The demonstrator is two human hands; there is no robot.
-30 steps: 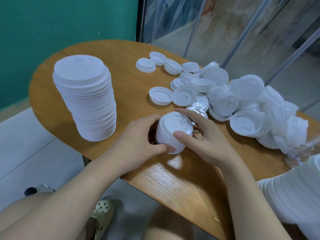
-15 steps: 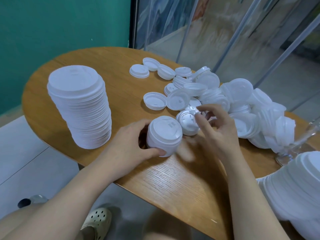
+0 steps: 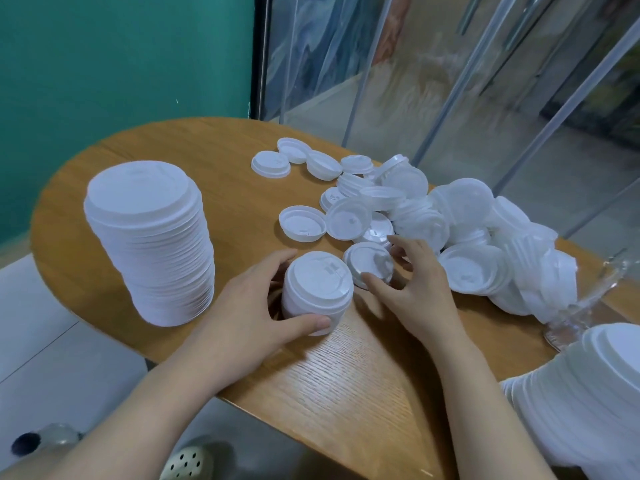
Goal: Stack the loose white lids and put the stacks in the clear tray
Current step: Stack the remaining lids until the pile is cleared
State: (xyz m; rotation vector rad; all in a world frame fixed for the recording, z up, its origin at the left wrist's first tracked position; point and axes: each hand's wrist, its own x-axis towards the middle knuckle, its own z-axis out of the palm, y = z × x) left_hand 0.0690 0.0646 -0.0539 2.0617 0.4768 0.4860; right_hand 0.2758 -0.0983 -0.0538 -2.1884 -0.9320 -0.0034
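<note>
A person seated at a rounded wooden table (image 3: 145,271) is working through a heap of loose white plastic cup lids (image 3: 460,237), seen from a head-worn camera looking down. The left hand (image 3: 256,313) is wrapping around a short stack of white lids (image 3: 317,292) standing upright near the table's front edge, thumb along its base and fingers curling behind it. The right hand (image 3: 412,292) is pinching a single white lid (image 3: 369,265), tilted on its edge just beside the short stack, between the thumb below and the fingers at its far side. Behind that lid, the loose lids are lying scattered and overlapping across the right half of the table, some face up, some upturned, a few apart from the heap toward the far edge. A tall stack of wider white lids (image 3: 152,244) is standing well apart at the table's left end. Another long stack of white lids (image 3: 588,403) is lying at the lower right, partly out of frame. A clear plastic tray (image 3: 588,299) is showing only as a glassy edge at the right, beside the heap; what it is holding cannot be made out. A teal wall (image 3: 121,64) is rising behind the table.
</note>
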